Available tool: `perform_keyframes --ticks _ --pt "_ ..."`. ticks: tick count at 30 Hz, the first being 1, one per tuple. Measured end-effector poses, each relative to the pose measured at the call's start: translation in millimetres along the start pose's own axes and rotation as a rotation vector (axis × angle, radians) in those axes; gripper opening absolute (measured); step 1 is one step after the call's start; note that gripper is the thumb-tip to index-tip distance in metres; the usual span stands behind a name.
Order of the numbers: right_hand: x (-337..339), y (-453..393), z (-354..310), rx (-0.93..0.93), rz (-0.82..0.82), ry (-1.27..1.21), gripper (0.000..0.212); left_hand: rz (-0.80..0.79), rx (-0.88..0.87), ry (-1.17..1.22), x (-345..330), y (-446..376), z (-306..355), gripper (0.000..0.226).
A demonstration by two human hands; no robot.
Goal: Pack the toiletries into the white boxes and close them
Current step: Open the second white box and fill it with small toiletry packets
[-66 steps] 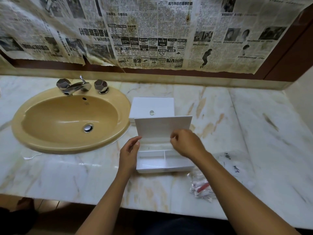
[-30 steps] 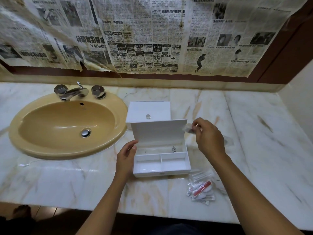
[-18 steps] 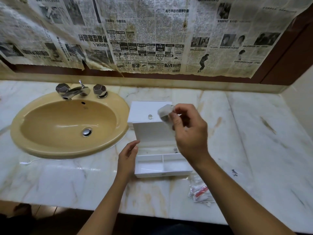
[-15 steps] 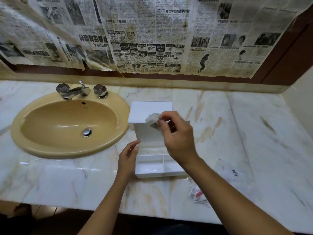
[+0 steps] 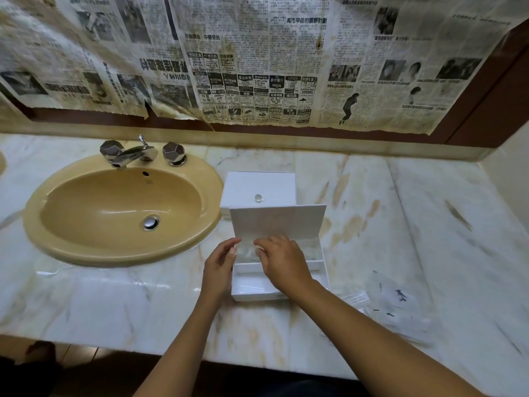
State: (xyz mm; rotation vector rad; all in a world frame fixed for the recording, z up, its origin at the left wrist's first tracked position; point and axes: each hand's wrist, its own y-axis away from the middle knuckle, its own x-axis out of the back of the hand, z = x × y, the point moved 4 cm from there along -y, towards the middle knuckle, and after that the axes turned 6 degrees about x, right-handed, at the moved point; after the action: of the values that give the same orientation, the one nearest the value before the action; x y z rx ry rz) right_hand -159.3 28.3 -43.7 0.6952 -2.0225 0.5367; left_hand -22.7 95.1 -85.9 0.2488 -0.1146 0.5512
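- The tan sink [image 5: 86,196] sits at the far left of the marble counter [image 5: 400,224].
- Your left hand [image 5: 219,267] rests against the left wall of the open white box [image 5: 252,285], fingers nearly straight, gripping nothing.
- Your right hand [image 5: 283,262] reaches into the box's rear compartment, fingers curled; what they pinch, you cannot tell.
- A closed white box [image 5: 257,187] stands just behind.
- Clear toiletry packets [image 5: 395,308] lie at the right.
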Motion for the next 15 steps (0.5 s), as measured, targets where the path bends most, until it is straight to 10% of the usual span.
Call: perform_keyframes --ticks 15 --pt "-3.7 18.2 8.8 -0.135 -0.366 0.171 0.065 -0.043 0.060 0.052 1.6 -1.9 -1.4 0.024"
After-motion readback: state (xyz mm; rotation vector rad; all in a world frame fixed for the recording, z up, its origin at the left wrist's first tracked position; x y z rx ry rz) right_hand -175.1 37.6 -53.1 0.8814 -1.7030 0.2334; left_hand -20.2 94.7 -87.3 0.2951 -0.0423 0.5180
